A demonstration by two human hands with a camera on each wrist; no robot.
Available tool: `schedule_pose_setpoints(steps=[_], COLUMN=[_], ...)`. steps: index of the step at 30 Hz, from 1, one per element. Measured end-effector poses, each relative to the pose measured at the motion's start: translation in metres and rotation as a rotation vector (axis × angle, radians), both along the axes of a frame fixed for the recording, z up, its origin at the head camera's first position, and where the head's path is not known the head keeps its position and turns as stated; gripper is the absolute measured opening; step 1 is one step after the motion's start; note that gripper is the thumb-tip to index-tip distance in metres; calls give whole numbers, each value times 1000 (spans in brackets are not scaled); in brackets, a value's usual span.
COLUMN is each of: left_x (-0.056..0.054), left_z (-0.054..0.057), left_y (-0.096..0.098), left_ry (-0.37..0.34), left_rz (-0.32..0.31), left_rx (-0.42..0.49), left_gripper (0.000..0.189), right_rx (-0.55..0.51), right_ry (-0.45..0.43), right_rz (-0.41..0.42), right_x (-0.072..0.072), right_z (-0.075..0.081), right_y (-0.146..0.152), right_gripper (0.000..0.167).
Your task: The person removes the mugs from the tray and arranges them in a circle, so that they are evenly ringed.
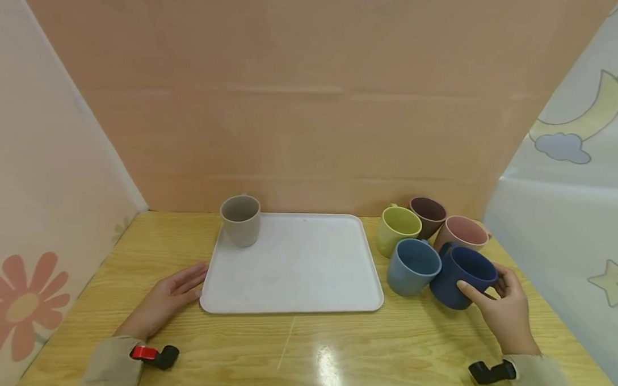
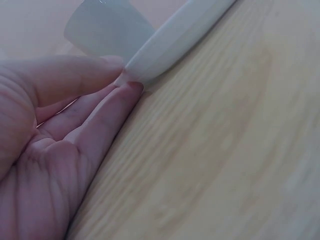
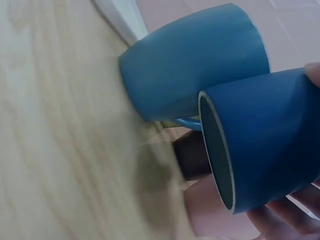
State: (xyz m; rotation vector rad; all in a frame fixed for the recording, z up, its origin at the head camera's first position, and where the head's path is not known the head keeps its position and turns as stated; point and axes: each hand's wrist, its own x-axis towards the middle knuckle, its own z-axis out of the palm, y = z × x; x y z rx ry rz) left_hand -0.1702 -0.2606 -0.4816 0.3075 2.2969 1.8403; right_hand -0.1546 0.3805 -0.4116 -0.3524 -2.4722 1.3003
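The dark blue mug [image 1: 450, 283] is in the right hand [image 1: 506, 308], over the right part of the table [image 1: 233, 354]. Its base is off the wood; the right wrist view shows me the underside. The grip is clamped on the mug's wall, thumb on the near side, fingers round the right side. I suppose the hand takes it there because this side is free, while the handle points away, to the far left. The mouth looks upward; the long axis is near to upright, with perhaps a small lean (how much, I cannot say).

Just beside it stands the light blue mug [image 1: 410, 274], upright, its handle at the far right; whether the two touch, I cannot tell. Behind, the yellow mug [image 1: 391, 235], the maroon mug [image 1: 429, 211] and the pink mug [image 1: 462, 231] stand close together, maybe to take little room beside the white tray [image 1: 296, 267].

On the tray, the beige mug [image 1: 242, 229] stands upright at the far left corner, handle pointing away. The left hand [image 1: 164, 300] has thumb and fingers pinching the tray's left edge, probably to keep it from sliding.
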Motion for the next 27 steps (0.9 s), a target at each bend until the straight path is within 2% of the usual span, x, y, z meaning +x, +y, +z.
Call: schedule_pose_setpoints(steps=[6,16,23,27], left_x=[0,0,0,0], left_z=[1,2,3,3], left_y=[1,1,2,0], left_ry=[-6,-5,-9,-15], left_rz=[2,18,10,15], left_rx=[-5,-16,1,-14], left_gripper=[66,66,66,66], right_rx=[7,-21,-34,6], right_ry=[-74,12,-16,-17], right_rz=[8,118,154,187], right_x=[-2,-1,1,4], right_z=[-8,-19,-24,-21], right_y=[2,1,-5,-13], right_gripper=[76,69,67,69])
